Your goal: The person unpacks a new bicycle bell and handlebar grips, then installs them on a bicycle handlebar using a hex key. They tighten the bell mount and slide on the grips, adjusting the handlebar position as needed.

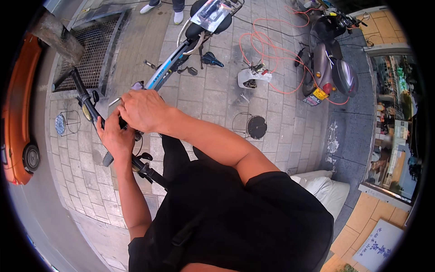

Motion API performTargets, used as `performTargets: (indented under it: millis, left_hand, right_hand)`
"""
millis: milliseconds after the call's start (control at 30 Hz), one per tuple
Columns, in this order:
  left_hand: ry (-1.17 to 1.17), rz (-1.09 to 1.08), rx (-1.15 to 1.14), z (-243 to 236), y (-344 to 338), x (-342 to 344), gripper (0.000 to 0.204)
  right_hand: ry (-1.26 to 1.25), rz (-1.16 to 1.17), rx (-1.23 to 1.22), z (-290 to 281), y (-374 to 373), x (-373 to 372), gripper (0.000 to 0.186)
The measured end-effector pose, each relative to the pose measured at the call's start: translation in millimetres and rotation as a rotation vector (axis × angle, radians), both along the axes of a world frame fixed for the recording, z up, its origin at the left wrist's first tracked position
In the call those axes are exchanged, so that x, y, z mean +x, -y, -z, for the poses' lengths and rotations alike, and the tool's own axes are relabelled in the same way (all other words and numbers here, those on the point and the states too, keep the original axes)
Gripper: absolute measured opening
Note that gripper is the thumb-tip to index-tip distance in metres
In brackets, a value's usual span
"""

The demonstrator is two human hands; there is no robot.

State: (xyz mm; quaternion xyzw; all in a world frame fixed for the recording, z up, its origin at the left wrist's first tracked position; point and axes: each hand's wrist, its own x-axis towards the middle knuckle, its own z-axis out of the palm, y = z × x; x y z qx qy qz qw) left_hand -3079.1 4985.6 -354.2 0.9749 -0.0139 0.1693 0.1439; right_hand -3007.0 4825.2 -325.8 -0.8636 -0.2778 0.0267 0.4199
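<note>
Fingers (128,99) on both hands were bent in close together over the middle of the black handlebar (80,86). One thin silver rod (114,103) poked out beside the fingers of the right hand (146,111), but I could not tell if they gripped it. The left hand (120,141) was just below, touching the right one, with one finger pointing up along the bar. What its other fingers pinched was hidden.

The bike (170,61) was right in front of the person, on the gray stone ground (290,118). Its bar slanted under both hands, and its blue and black frame ran up and away to the right. Near the top, a pair of white shoes (178,17) stood by the bike. Farther right, an orange hose (259,36) lay in loops near a parked scooter (324,68). An orange car (19,113) was over on the left.
</note>
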Motion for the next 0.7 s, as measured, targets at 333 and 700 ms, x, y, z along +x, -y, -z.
performTargets:
  millis: [333,700]
  left_hand:
    - [-0.092,0.035,0.083,-3,8,3,0.049]
    - [-0.078,-0.023,0.01,-12,19,6,0.048]
  right_hand:
    - [-0.153,0.004,0.25,15,15,-8,0.028]
    - [-0.203,-0.004,0.005,-2,17,12,0.028]
